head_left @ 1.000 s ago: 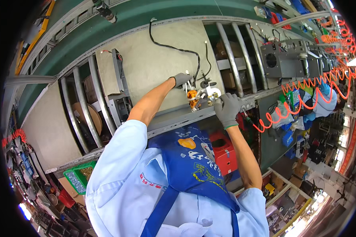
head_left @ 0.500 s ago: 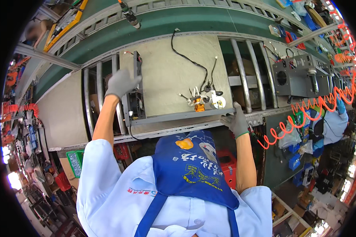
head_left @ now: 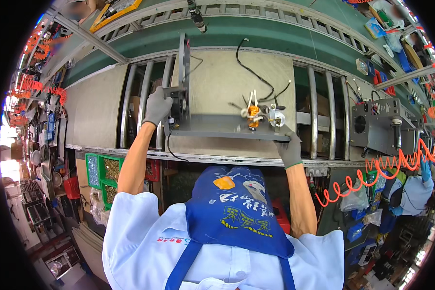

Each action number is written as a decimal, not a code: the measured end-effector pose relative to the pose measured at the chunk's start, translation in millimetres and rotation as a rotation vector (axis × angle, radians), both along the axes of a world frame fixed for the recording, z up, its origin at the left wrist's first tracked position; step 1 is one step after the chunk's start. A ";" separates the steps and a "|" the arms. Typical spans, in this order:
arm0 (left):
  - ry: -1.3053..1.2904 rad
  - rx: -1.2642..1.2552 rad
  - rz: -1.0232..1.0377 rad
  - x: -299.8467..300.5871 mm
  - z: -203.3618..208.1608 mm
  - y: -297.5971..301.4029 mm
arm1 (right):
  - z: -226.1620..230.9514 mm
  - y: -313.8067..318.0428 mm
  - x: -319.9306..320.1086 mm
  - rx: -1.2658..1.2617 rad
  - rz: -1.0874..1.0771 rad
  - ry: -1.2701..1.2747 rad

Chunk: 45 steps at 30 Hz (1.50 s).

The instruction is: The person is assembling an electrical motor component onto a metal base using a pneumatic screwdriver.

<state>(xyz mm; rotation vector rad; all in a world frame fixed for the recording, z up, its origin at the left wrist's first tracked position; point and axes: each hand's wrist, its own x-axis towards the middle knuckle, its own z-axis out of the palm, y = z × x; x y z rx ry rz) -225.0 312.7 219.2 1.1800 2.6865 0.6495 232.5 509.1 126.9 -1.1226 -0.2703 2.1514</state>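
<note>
A dark grey L-shaped metal chassis (head_left: 212, 126) sits over a pale board (head_left: 217, 72) on the roller line. Its upright end panel (head_left: 182, 67) rises at the left, with a black fan (head_left: 181, 104) mounted by it. My left hand (head_left: 158, 106), in a grey glove, grips the chassis at the fan end. At the right end, my right hand (head_left: 289, 149), also gloved, has its fingers closed round the edge. A copper-wound coil (head_left: 253, 116) and a white round part (head_left: 277, 118) stand near that end, with a black cable (head_left: 250, 67) stretching away behind them.
Metal rollers (head_left: 313, 111) flank the board on both sides. Another grey metal housing (head_left: 379, 124) stands at the right, beside a coiled orange air hose (head_left: 357, 186). A power screwdriver (head_left: 196, 17) hangs at the far side. Green bins (head_left: 104, 169) of small parts sit at lower left.
The chassis has been tilted, so its flat base now faces me more. My left hand has come down from beside the upright panel to the fan end; my right hand keeps its grip.
</note>
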 end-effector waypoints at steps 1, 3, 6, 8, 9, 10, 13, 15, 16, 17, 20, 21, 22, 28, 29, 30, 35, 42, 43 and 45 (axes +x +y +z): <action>0.001 -0.002 0.006 9.4 -3.7 -6.0 | -16.0 -1.5 -0.3 0.044 -0.030 0.038; -0.023 0.153 0.106 29.6 -14.3 -7.7 | -78.3 -1.2 3.3 0.104 -0.067 0.069; -0.008 0.223 0.179 50.1 -70.6 -38.0 | -125.9 -13.9 -7.6 -0.213 -0.255 -0.084; -0.006 0.330 0.246 68.0 -101.2 -61.6 | -126.2 -19.0 -11.7 -0.238 -0.167 -0.129; -0.008 0.323 0.237 78.2 -108.5 -67.6 | -126.7 -22.1 -8.3 -0.259 -0.082 -0.185; -0.035 0.268 0.335 87.8 -112.9 -73.5 | -127.5 -24.2 -5.9 -0.267 -0.094 -0.184; -0.019 0.188 0.476 103.2 -138.5 -90.4 | -132.5 -26.6 1.6 -0.262 0.053 -0.202; 0.023 0.169 0.512 102.8 -158.5 -95.9 | -146.5 -30.9 14.2 -0.044 0.379 -0.351; 0.060 0.162 0.548 103.5 -167.4 -106.2 | -133.0 -35.2 15.0 0.047 0.467 -0.371; 0.097 0.155 0.585 103.1 -175.6 -116.8 | -119.7 -40.8 13.9 0.044 0.476 -0.364; 0.010 0.069 0.611 105.3 -165.1 -113.8 | -112.3 -57.1 32.7 0.087 0.433 -0.426; 0.008 0.041 0.586 102.7 -162.4 -114.8 | -116.0 -64.6 43.5 0.028 0.401 -0.450; -0.075 0.013 0.602 100.4 -158.4 -111.6 | -125.7 -73.1 57.7 -0.033 0.361 -0.476; -0.111 0.098 0.710 115.9 -210.8 -124.6 | -183.7 -159.2 162.4 0.285 0.494 -0.945; -0.155 -0.033 0.697 128.0 -214.4 -128.9 | -215.2 -181.8 185.3 0.446 0.507 -1.157; -0.141 -0.049 0.545 150.0 -217.6 -130.6 | -239.5 -200.3 212.7 0.316 0.522 -1.164; -0.320 0.063 -0.099 221.6 -211.4 -82.7 | -196.3 -272.5 268.6 -0.100 0.376 -1.042; -0.382 -0.050 -0.522 227.0 -189.2 -19.4 | -183.7 -367.0 258.5 -0.218 0.063 -0.923; -0.393 -0.033 -0.569 227.2 -194.4 -13.2 | -173.6 -379.2 247.8 -0.220 -0.012 -0.840; -0.374 -0.145 -0.679 225.7 -207.2 -10.2 | -161.9 -403.4 213.0 -0.220 -0.118 -0.870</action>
